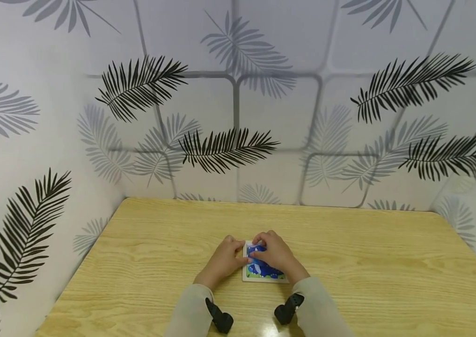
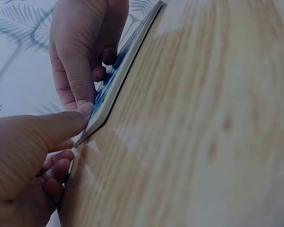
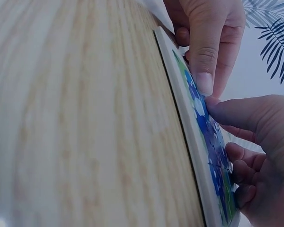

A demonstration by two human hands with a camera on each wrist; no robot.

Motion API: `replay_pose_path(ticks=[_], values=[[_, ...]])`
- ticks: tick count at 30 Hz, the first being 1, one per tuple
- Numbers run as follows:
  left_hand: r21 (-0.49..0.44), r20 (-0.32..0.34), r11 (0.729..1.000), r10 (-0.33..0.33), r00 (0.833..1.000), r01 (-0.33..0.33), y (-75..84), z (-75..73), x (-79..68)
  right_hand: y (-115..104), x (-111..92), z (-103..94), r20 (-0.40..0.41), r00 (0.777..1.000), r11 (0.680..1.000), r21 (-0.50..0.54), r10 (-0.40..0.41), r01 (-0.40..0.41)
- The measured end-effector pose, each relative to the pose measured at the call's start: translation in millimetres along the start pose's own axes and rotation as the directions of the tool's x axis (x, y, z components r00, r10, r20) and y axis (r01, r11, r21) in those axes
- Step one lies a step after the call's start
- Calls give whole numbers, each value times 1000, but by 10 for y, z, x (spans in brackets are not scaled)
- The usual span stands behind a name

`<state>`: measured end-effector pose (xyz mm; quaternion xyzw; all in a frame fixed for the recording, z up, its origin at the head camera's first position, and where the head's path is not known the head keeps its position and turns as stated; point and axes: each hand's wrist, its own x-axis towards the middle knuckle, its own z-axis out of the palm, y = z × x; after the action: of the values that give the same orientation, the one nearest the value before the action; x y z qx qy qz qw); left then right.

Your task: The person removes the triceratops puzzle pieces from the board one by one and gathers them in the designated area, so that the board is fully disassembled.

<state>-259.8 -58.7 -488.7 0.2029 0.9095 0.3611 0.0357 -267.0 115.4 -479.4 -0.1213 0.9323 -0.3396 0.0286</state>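
Note:
A small jigsaw puzzle [image 1: 265, 271] lies on the table, its blue dinosaur picture set in a pale frame; seams between pieces show in the right wrist view. My left hand [image 1: 224, 259] holds the puzzle's left edge, with the thumb over the picture and the other fingers at the rim. From the right, my right hand [image 1: 279, 252] reaches over the upper part of the picture. Its thumb and bent forefinger pinch at a puzzle piece near the upper left, close to the left thumb. The fingers largely hide that piece.
The wood-grain table [image 1: 157, 243] extends around the puzzle on all sides. Behind it stands a pale wall [image 1: 280, 117] with a printed leaf pattern. A black strap device [image 1: 219, 318] is on the left wrist and another [image 1: 288, 309] on the right.

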Motion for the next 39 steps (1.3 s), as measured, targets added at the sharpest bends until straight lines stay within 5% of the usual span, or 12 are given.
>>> replay_pose_path(ticks=[15,21,30,39], values=[[-1,-10,1000,25,1000,-25,-6,-24,23,-86,57,-77,63,998,998,-60,22,-18],[-3,5,1000,-15,1000,15,-4,4,15,-30,27,-102,106,994,999,-35,-21,25],[-28,8,999,-20,1000,20,11,-9,-2,7,41,-116,140,990,1000,20,8,-11],[-28,2,999,-22,1000,22,2,2,1,19,28,-100,113,993,998,55,16,-22]])
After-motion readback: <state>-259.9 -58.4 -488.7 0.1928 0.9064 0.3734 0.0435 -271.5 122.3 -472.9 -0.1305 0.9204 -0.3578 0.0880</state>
